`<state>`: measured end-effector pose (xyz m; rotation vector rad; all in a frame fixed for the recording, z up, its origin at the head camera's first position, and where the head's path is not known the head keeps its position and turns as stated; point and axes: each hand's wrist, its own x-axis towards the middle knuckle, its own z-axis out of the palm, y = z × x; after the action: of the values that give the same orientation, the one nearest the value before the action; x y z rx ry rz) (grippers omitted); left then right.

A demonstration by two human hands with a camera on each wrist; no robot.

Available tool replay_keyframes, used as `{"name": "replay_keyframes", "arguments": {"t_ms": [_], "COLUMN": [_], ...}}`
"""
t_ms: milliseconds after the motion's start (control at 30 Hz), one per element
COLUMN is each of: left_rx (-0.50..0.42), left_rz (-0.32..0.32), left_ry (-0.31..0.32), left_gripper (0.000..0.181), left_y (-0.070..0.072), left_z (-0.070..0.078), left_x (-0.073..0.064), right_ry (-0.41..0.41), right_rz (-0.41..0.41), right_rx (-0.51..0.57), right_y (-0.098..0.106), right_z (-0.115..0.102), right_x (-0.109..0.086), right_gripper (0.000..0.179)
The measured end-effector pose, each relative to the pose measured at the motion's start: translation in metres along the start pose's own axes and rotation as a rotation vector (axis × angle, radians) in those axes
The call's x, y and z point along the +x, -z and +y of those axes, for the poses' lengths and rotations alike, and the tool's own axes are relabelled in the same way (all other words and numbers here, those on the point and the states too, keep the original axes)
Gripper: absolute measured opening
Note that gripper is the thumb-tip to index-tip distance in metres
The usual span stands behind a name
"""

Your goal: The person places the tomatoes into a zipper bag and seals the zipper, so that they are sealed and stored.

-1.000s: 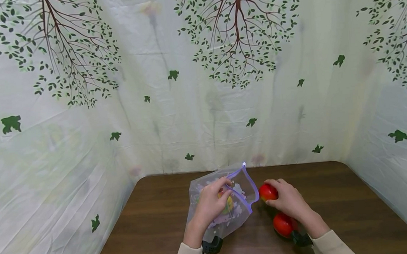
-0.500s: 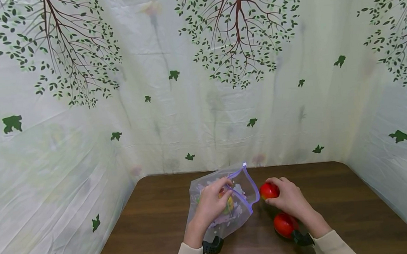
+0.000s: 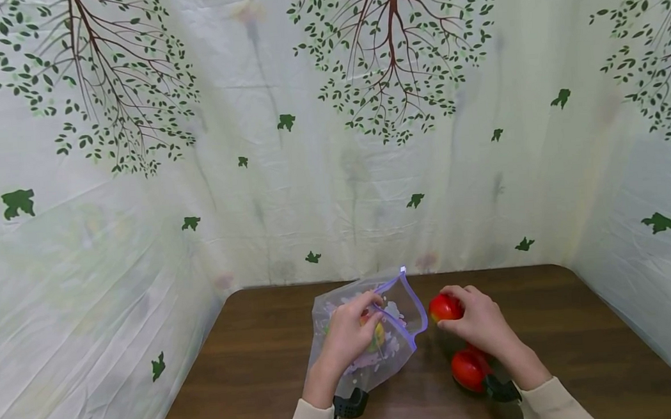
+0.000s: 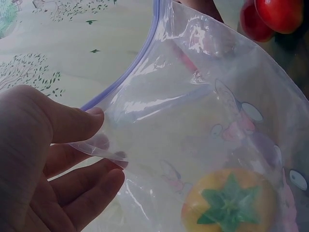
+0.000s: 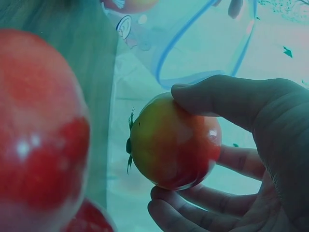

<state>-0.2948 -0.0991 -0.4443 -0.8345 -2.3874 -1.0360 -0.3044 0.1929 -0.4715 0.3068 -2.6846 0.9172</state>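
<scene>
In the head view my left hand pinches the edge of a clear zip bag between thumb and fingers. The bag's purple-rimmed mouth gapes toward the right. Inside it lies a yellow-orange tomato with a green star-shaped calyx, seen through the printed plastic in the left wrist view. My right hand grips a red and yellow tomato just right of the bag's mouth, apart from it. Thumb and fingers wrap its sides, with its green calyx facing away from the palm.
Two red round fruits sit together on the brown wooden table beside my right wrist; one is partly hidden. A pale curtain printed with trees and leaves hangs behind and along both sides.
My right hand has risen slightly with the tomato in its grip and shifted a touch to the right. The left hand and the bag have stayed in place.
</scene>
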Motion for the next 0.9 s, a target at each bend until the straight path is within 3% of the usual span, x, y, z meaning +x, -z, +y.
{"name": "replay_keyframes", "arguments": {"t_ms": [900], "left_rx": [0.033], "left_rz": [-0.005], "left_ry": [0.009], "left_gripper": [0.015], "left_y": [-0.001], "left_z": [0.003], "left_x": [0.001], "right_ry": [0.086], "right_rz": [0.093], "right_rx": [0.057], "right_y": [0.013], "right_z": [-0.015], "right_x": [-0.003], "right_gripper": [0.058]}}
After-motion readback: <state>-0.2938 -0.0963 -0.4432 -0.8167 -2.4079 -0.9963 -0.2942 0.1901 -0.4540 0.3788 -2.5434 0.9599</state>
